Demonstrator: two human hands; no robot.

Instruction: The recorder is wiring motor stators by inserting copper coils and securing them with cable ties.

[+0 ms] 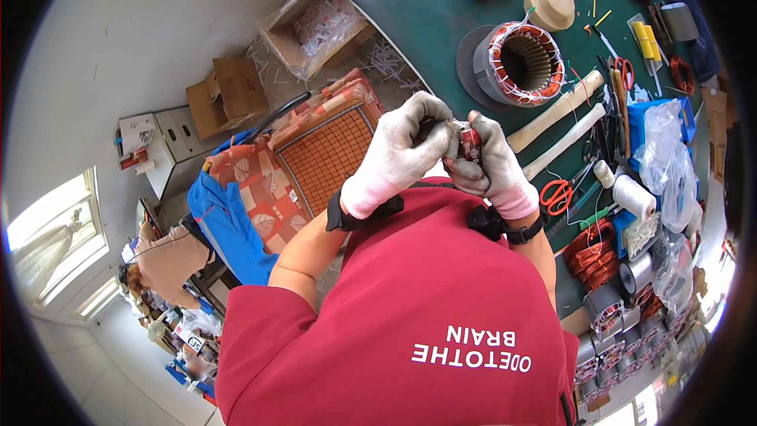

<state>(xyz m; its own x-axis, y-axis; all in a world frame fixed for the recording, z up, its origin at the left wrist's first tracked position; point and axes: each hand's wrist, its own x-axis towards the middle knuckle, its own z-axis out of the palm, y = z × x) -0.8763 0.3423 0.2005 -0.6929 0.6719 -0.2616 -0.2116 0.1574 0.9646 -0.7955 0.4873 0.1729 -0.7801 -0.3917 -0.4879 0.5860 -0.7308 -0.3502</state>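
Observation:
Both my hands, in white gloves with grey-coated fingers, meet in front of my chest at the table's edge. My right hand (493,159) is closed around a small red cylinder with pale markings (469,142), and its thumb points up beside it. My left hand (410,146) has its fingers curled into a pinch right against the cylinder's left side; what lies between those fingertips is too small to make out. Just beyond the hands stands a motor stator (487,63), its orange copper windings laced with white cord.
On the green table (426,16) lie two pale wooden bats (564,138), red-handled scissors (557,197), a white thread spool (633,196) and copper coils (591,256). A cushioned chair (327,150) and an open box of scraps (315,28) stand left. Another person (169,260) is farther left.

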